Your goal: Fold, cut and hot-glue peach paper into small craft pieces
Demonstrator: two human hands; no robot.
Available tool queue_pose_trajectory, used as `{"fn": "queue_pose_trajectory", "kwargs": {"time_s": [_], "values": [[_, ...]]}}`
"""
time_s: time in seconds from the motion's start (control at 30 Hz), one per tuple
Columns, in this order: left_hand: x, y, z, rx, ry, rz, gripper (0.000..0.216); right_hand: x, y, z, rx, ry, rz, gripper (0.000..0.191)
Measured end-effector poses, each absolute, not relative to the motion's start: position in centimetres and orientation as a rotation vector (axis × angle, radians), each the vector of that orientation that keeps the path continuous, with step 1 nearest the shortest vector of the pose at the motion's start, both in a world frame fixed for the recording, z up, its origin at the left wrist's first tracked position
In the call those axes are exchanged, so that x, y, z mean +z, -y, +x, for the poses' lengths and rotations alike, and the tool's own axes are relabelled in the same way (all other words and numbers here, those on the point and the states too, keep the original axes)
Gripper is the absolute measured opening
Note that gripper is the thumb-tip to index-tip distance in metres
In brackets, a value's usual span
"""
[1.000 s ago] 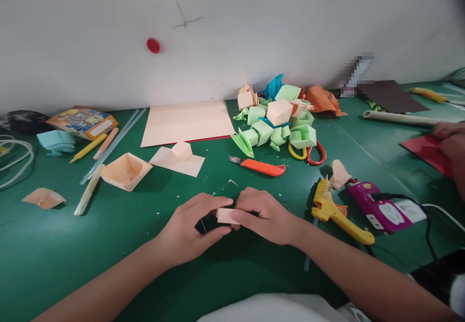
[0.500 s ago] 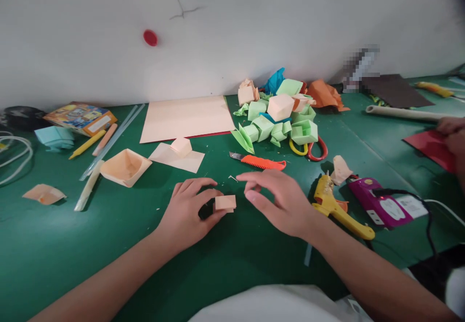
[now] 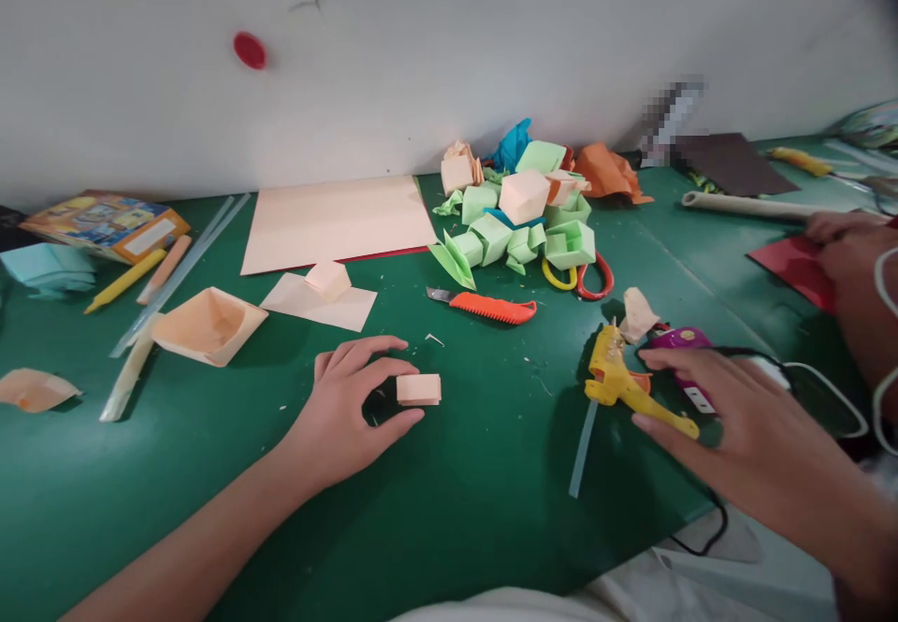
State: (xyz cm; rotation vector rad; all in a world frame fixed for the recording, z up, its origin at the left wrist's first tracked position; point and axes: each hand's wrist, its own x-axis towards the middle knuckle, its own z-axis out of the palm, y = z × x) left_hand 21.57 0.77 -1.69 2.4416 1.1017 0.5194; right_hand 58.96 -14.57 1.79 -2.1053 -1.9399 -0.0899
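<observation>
A small folded peach paper piece lies between the thumb and index finger of my left hand, which curls around it low over the green table. My right hand is at the yellow glue gun, thumb and fingers spread on either side of its handle; I cannot tell whether they touch it. A clear glue stick sticks out of the glue gun's back. Beyond my left hand lie an orange utility knife with its blade out and a peach paper sheet with a folded piece on it.
An open peach paper box stands at left, near crayons and glue sticks. Green and peach folded papers are piled by the wall, beside scissors. A purple power strip sits at right. Another person's hands hold red paper.
My right hand has moved right, from beside the folded paper piece to the glue gun. My left hand stays around the piece. The view has shifted slightly to the right.
</observation>
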Motion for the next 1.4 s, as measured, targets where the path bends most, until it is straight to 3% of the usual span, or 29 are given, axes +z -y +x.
{"fn": "queue_pose_trajectory", "kwargs": {"time_s": [0.2,0.47,0.67,0.73,0.83,0.9,0.97,1.1,1.4], "values": [[-1.3,-1.0,21.8,0.514,-1.104,2.362,0.024,-2.5,15.4,60.5,-0.041,1.878,-2.274,0.056],[-1.4,-1.2,21.7,0.586,-1.061,2.311,0.019,-3.3,13.9,60.6,-0.036,1.859,-2.367,0.052],[-1.1,-1.2,21.5,0.642,-1.035,2.271,0.018,-1.8,12.8,59.9,-0.048,1.835,-2.017,0.041],[-1.2,-1.1,21.4,0.653,-1.010,2.245,0.018,-1.1,12.3,59.4,0.144,1.763,-1.854,0.040],[-1.2,-1.0,21.3,0.653,-0.975,2.209,0.019,-0.7,11.1,57.6,0.810,1.513,-1.498,0.036],[-1.1,-1.0,21.2,0.651,-0.954,2.186,0.020,-0.7,9.9,55.5,1.256,1.355,-1.215,0.045],[-1.2,-1.0,21.1,0.647,-0.944,2.159,0.021,-0.6,8.4,53.1,1.495,1.314,-0.965,0.052],[-1.6,-1.4,20.9,0.638,-0.993,2.116,0.024,-0.7,5.5,49.0,1.544,1.512,-0.831,0.042],[-1.7,-1.8,20.9,0.589,-1.107,2.004,0.020,-2.5,5.1,48.1,1.764,1.193,-0.722,0.048]]}}
